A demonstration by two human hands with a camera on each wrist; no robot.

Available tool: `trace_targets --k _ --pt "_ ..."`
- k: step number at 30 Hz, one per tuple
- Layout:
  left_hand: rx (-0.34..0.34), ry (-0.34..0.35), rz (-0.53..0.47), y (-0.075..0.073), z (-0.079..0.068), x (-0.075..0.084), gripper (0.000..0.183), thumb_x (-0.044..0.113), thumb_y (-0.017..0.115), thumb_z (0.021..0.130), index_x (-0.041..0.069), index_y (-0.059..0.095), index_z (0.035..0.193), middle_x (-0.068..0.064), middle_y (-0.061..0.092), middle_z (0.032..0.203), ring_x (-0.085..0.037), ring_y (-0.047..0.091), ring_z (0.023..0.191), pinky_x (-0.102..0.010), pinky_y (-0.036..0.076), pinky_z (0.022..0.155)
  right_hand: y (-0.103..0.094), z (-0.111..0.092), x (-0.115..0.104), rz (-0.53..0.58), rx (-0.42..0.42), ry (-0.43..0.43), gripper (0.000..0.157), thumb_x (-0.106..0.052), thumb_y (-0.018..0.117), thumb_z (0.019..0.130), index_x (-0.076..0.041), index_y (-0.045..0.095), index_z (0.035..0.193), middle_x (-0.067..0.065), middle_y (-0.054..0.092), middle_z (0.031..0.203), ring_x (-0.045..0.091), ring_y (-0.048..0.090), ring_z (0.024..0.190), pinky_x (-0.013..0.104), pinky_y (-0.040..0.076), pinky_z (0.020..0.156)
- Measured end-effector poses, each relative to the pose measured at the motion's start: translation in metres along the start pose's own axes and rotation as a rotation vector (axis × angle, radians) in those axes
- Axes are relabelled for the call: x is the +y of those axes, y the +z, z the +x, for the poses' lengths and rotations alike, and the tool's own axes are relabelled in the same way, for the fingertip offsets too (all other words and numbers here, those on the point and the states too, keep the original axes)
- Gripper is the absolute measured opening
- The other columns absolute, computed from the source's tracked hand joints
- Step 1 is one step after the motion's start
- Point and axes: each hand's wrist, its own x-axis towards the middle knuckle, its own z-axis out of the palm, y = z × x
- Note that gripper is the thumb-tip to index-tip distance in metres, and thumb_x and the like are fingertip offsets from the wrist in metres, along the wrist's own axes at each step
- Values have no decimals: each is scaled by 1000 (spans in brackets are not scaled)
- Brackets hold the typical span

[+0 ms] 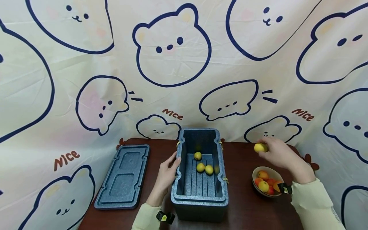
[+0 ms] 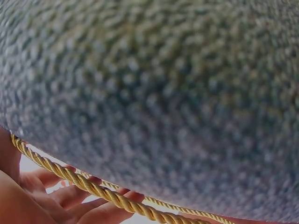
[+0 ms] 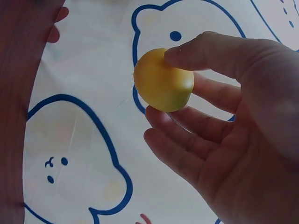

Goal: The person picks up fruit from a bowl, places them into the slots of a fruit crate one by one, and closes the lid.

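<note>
My right hand [image 1: 277, 151] pinches a lemon [image 3: 163, 80] between thumb and fingertips. It holds the lemon in the air, beyond the bowl of fruit [image 1: 254, 173] on the right. My left hand [image 1: 165, 174] rests against the left wall of a deep blue-grey box [image 1: 200, 201], its thumb at the rim. The left wrist view has the fingers [image 2: 98, 212] loosely extended behind a twisted gold cord [image 2: 112, 196] at the box's speckled side. Inside the box, on its ribbed floor, lie three more lemons [image 1: 200, 167].
A blue-grey lid [image 1: 122, 177] lies flat on the brown table [image 1: 238, 204], left of the box. Orange, red and yellow fruits [image 1: 263, 186] fill the bowl. Behind the table hangs a white cloth [image 1: 172, 70] printed with cartoon bears.
</note>
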Motion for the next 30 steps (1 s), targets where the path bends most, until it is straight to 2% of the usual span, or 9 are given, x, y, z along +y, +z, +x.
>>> trace_targets --k 10,21,27,30 --pt "5 4 0 0 0 1 57 38 57 104 10 46 153 -15 45 154 -32 43 141 -54 40 110 -1 13 -20 11 15 -41 35 -12 72 90 0 65 121 14 66 112 27 60 91 49 53 82" --pt "0 -4 -26 1 1 0 56 35 57 105 9 45 153 -16 44 154 -32 43 140 -54 41 109 -2 24 -46 10 21 -102 31 -12 74 89 -4 66 118 10 67 105 26 57 89 45 53 80" --pt "-7 -18 -38 0 0 1 56 34 56 105 8 44 153 -17 42 156 -32 39 142 -54 39 111 -1 29 -58 17 13 -131 33 -12 74 90 -4 66 121 12 65 114 25 58 90 45 55 84" --pt "-14 -30 -51 1 -2 7 55 28 55 106 5 42 153 -19 40 156 -34 38 143 -55 38 111 1 32 -64 33 7 -145 35 -11 73 90 -4 65 123 13 64 117 28 59 93 46 55 86"
